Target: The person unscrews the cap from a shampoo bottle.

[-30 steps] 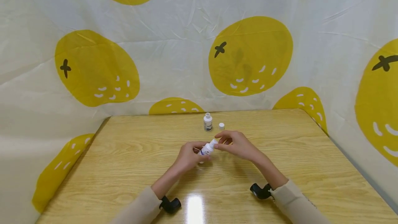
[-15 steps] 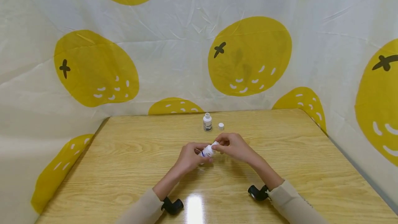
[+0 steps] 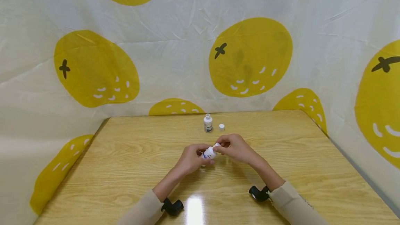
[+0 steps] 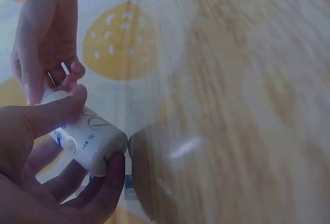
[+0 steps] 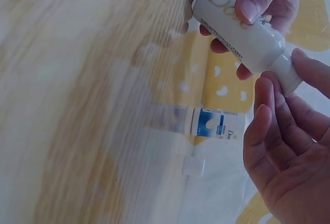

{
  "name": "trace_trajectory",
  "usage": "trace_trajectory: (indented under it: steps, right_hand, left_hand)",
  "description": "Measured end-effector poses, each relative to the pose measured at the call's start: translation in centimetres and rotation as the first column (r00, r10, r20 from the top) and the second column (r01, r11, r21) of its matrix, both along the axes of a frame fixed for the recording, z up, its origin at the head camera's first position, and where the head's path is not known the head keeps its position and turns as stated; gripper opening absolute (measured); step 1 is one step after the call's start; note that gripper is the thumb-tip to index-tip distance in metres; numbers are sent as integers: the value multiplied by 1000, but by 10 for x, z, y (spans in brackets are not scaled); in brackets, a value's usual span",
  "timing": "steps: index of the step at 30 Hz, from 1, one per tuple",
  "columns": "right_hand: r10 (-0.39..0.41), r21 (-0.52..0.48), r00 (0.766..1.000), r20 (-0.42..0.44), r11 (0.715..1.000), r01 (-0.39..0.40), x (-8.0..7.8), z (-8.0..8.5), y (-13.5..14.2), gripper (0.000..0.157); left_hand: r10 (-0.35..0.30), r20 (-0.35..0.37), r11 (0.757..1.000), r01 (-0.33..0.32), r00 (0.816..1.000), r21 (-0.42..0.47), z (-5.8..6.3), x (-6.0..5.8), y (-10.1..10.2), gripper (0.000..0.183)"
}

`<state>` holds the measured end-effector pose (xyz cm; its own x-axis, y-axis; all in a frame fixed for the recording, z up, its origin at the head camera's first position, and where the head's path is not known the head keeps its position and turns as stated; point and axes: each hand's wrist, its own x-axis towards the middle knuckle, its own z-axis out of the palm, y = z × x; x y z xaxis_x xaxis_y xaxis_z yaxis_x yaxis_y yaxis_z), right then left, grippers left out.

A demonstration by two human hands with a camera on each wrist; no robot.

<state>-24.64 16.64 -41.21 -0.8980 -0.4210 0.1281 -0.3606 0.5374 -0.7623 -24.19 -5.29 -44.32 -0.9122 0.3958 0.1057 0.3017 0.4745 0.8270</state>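
My left hand point(image 3: 188, 159) grips a small white bottle point(image 3: 209, 153) round its body, tilted with its top toward the right hand. In the right wrist view blue print and large "Do..." lettering show on that bottle point(image 5: 234, 26). My right hand point(image 3: 235, 148) pinches the white cap point(image 5: 286, 73) at the bottle's neck between thumb and fingers. From the left wrist view the bottle's base point(image 4: 111, 147) is low and close over the table, with fingers under it. The right fingers partly cover the cap there.
Behind the hands a second white bottle point(image 3: 207, 123) stands upright with its neck uncovered. A loose white cap point(image 3: 222, 127) sits to its right on the wooden table point(image 3: 134, 155). A curtain point(image 3: 175, 61) with yellow fruit print hangs behind the table's far edge.
The right hand has moved slightly down and left, bringing the cap in against the bottle's neck. Over the last half second both hands have hardly shifted.
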Motion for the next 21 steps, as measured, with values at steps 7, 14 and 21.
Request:
trace_trajectory:
  steps: [7,14,21]
  right_hand:
    - [26,22,997,-66,999,-24,0,-3,-1,18]
    - [63,0,980,-188,998,-64,-1,-6,2,14]
    - [89,15,963,-253,996,-88,-1,-6,2,15]
  left_hand:
    - [-37,23,999,37,999,19,-2,0,-2,34]
    - [-107,36,993,106,994,43,-3,-2,-3,30]
    - [-136,77,988,130,988,81,-4,-4,-5,31]
